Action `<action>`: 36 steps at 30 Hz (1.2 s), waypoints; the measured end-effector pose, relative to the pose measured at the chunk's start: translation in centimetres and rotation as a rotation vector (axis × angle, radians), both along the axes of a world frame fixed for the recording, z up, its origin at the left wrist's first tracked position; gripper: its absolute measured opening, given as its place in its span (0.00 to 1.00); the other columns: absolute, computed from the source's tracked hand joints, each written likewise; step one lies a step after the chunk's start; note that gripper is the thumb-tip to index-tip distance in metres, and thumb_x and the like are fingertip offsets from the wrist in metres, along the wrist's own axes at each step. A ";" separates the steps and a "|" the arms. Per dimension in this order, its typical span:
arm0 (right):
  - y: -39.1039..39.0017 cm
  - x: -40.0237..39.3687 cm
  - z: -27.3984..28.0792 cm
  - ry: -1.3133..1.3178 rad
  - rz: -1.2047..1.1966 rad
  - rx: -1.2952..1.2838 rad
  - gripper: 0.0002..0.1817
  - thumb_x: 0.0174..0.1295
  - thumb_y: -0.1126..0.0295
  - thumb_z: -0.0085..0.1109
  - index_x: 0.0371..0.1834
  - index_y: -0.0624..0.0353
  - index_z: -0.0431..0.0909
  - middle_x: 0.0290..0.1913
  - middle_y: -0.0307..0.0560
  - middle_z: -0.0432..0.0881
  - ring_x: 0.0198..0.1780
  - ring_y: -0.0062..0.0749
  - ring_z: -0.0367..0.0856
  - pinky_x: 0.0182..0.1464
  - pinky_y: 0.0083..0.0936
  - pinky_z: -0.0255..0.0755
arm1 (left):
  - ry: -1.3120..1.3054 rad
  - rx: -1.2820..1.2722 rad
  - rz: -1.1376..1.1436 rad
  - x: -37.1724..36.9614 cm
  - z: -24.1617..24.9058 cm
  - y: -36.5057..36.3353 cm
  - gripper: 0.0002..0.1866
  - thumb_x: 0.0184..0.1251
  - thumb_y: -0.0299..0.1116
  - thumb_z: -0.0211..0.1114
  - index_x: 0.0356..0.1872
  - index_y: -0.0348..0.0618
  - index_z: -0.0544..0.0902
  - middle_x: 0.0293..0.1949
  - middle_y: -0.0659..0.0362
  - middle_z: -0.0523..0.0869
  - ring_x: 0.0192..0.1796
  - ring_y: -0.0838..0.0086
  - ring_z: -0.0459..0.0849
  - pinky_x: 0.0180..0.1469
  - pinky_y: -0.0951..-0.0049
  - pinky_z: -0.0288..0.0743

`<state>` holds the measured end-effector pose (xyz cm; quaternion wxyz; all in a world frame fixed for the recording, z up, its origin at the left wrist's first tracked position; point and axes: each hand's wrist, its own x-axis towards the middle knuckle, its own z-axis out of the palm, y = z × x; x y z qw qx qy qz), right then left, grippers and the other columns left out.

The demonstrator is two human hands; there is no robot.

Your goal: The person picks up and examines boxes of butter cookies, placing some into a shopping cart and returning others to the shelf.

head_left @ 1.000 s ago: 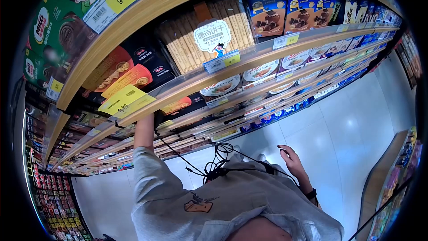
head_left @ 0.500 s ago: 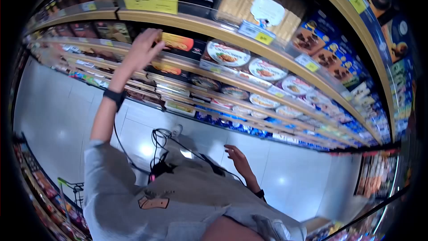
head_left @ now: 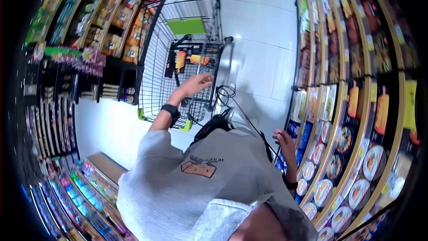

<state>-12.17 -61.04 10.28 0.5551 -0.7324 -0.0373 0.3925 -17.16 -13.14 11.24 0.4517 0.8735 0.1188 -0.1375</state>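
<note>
My left hand [head_left: 196, 85], with a dark band at the wrist, is stretched out above the near end of a shopping cart [head_left: 150, 69]. Its fingers are loosely bent and I see nothing held in them. In the cart's wire basket lie two black packages with yellow-orange pictures, a left one [head_left: 180, 61] and a right one [head_left: 199, 60], just beyond that hand. My right hand [head_left: 283, 139] hangs low at my right side, fingers apart and slightly curled, holding nothing. Nearest to it are the right-hand shelves [head_left: 343, 93].
Round-lidded food packs [head_left: 323, 192] and black boxes with orange pictures [head_left: 382, 111] line the right shelves. More stocked shelves [head_left: 96, 22] run behind the cart on the left. Black cables [head_left: 227, 91] dangle in front of my body. Pale floor tiles [head_left: 258, 27] stretch along the aisle.
My view has turned left from the shelf to the cart. My left hand has left the shelf front and is now over the cart. My right hand still hangs at my side.
</note>
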 end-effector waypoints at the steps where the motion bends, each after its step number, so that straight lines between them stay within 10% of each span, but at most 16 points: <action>1: 1.2 1.2 0.4 -0.003 0.037 -0.005 0.17 0.73 0.59 0.49 0.55 0.58 0.76 0.53 0.43 0.80 0.51 0.31 0.82 0.51 0.25 0.73 | -0.021 0.011 0.102 -1.8 0.4 0.6 0.18 0.68 0.40 0.61 0.55 0.43 0.78 0.41 0.50 0.87 0.43 0.63 0.86 0.48 0.65 0.78; 5: 4.3 4.5 0.9 -0.040 0.198 -0.040 0.17 0.72 0.59 0.50 0.55 0.59 0.76 0.50 0.42 0.82 0.50 0.28 0.82 0.50 0.22 0.73 | -0.067 -0.114 0.390 -6.6 -3.2 4.8 0.15 0.70 0.34 0.60 0.53 0.37 0.79 0.36 0.60 0.85 0.38 0.80 0.82 0.42 0.78 0.76; 12: 12.6 6.0 2.8 0.110 0.311 -0.078 0.16 0.72 0.63 0.51 0.55 0.62 0.76 0.49 0.44 0.83 0.50 0.28 0.81 0.50 0.22 0.72 | 0.375 -0.303 0.800 -14.2 -13.4 18.8 0.16 0.63 0.42 0.63 0.46 0.43 0.81 0.35 0.60 0.86 0.37 0.73 0.86 0.35 0.72 0.76; 16: 16.4 5.3 3.0 0.143 0.269 -0.096 0.16 0.73 0.64 0.50 0.55 0.64 0.76 0.49 0.45 0.82 0.50 0.28 0.81 0.50 0.21 0.72 | -0.373 -0.810 2.019 -15.3 -24.5 27.4 0.21 0.63 0.41 0.61 0.54 0.43 0.76 0.47 0.58 0.82 0.45 0.71 0.83 0.38 0.70 0.72; 17: 17.1 4.9 3.6 0.154 0.228 -0.159 0.16 0.72 0.64 0.50 0.55 0.63 0.76 0.49 0.46 0.82 0.49 0.28 0.81 0.50 0.22 0.72 | -0.190 -0.680 2.126 -14.1 -26.0 29.3 0.21 0.62 0.40 0.62 0.53 0.40 0.77 0.46 0.56 0.83 0.43 0.70 0.83 0.39 0.70 0.73; 25: 25.3 4.7 7.6 0.382 -0.008 -0.500 0.15 0.72 0.65 0.49 0.54 0.63 0.77 0.47 0.45 0.83 0.48 0.28 0.82 0.50 0.26 0.76 | 0.283 0.682 1.382 -7.6 -39.5 33.6 0.32 0.50 0.40 0.68 0.58 0.35 0.75 0.49 0.38 0.81 0.50 0.46 0.80 0.55 0.54 0.74; 30: 29.9 6.6 5.7 0.480 0.040 -0.618 0.16 0.72 0.67 0.48 0.56 0.65 0.75 0.49 0.45 0.82 0.50 0.27 0.81 0.53 0.26 0.74 | 0.371 0.758 1.084 -8.4 -44.7 31.7 0.37 0.51 0.39 0.72 0.62 0.36 0.68 0.46 0.43 0.80 0.47 0.44 0.80 0.50 0.50 0.74; 36: 31.6 9.0 4.9 0.420 0.082 -0.659 0.16 0.72 0.67 0.48 0.56 0.65 0.75 0.47 0.45 0.83 0.49 0.28 0.81 0.53 0.27 0.73 | 0.011 0.484 1.424 -7.8 -41.6 30.4 0.22 0.56 0.33 0.72 0.47 0.29 0.78 0.39 0.44 0.85 0.38 0.55 0.84 0.45 0.62 0.76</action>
